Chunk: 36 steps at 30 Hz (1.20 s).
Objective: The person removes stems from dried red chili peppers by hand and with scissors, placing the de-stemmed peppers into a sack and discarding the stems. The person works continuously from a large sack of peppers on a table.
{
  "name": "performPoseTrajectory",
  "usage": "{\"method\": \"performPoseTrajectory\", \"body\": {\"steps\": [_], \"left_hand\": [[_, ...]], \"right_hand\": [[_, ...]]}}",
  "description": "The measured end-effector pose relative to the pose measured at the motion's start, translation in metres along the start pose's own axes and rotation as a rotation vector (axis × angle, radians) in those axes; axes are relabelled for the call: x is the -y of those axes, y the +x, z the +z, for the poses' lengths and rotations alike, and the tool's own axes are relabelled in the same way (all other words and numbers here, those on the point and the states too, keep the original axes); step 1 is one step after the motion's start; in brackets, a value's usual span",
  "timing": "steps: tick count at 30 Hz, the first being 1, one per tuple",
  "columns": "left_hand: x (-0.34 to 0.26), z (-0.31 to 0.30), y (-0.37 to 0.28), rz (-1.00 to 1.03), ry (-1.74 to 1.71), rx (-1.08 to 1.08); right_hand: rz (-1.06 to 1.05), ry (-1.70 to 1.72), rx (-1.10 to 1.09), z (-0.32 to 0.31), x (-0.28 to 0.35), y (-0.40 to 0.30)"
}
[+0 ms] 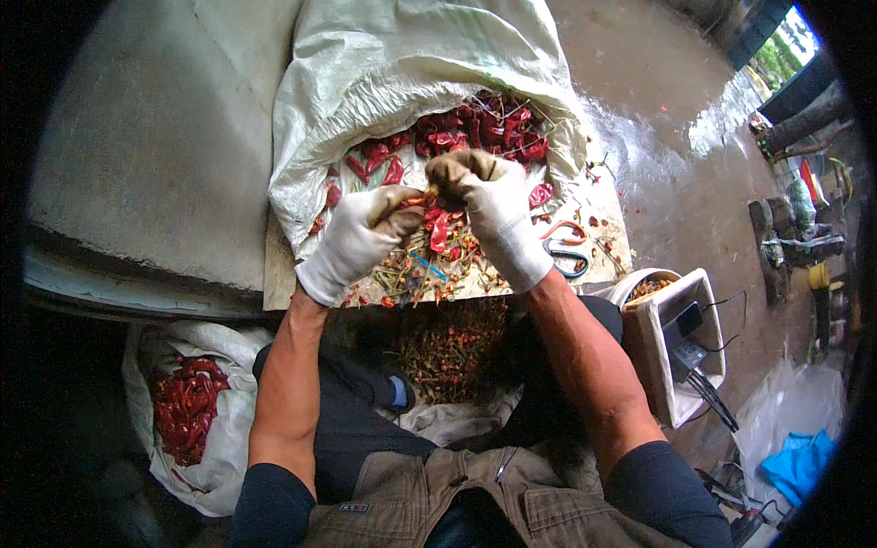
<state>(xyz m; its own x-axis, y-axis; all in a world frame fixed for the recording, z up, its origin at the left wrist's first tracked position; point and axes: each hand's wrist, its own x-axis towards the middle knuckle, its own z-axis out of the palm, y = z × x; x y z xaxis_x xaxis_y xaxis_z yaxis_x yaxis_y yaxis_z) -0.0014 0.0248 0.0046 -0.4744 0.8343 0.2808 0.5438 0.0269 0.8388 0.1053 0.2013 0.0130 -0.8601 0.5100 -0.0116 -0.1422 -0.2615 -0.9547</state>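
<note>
Both my hands wear white knit gloves with stained fingers. They meet above a pale board (pixel 596 264) at the mouth of a white woven sack (pixel 411 55). My left hand (pixel 366 222) pinches a dried red chili pepper (pixel 414 201) between thumb and fingers. At the pepper's yellowish stem end, my right hand (pixel 486 195) is curled closed, its fingertips partly hidden. Another red chili (pixel 439 233) lies just below, between the hands. Dried red chilies (pixel 490 130) heap inside the sack mouth. Cut stems and chili caps (pixel 394 270) litter the board.
Scissors with orange and dark loops (pixel 584 234) lie right of my right wrist. A sack of red chilies (pixel 185 411) stands at lower left. Stems pile (pixel 445 359) below the board. A round tub (pixel 627 284) and a basket (pixel 712 329) holding a black device stand right.
</note>
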Motion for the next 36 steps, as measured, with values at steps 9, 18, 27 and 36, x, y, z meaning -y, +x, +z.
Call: {"method": "performPoseTrajectory", "body": {"steps": [9,18,27,36], "left_hand": [[0.046,-0.003,0.013,-0.344,0.374,0.057],[0.099,0.043,0.041,-0.315,0.58,0.19],[0.03,0.008,0.028,0.19,0.297,-0.14],[-0.018,0.002,0.015,0.424,0.311,0.0]], "right_hand": [[-0.252,-0.418,-0.11,-0.033,0.014,0.011],[-0.272,-0.515,-0.084,-0.036,0.012,0.008],[-0.181,-0.527,-0.062,-0.041,0.009,0.015],[0.014,-0.238,0.113,-0.025,0.009,0.012]]}}
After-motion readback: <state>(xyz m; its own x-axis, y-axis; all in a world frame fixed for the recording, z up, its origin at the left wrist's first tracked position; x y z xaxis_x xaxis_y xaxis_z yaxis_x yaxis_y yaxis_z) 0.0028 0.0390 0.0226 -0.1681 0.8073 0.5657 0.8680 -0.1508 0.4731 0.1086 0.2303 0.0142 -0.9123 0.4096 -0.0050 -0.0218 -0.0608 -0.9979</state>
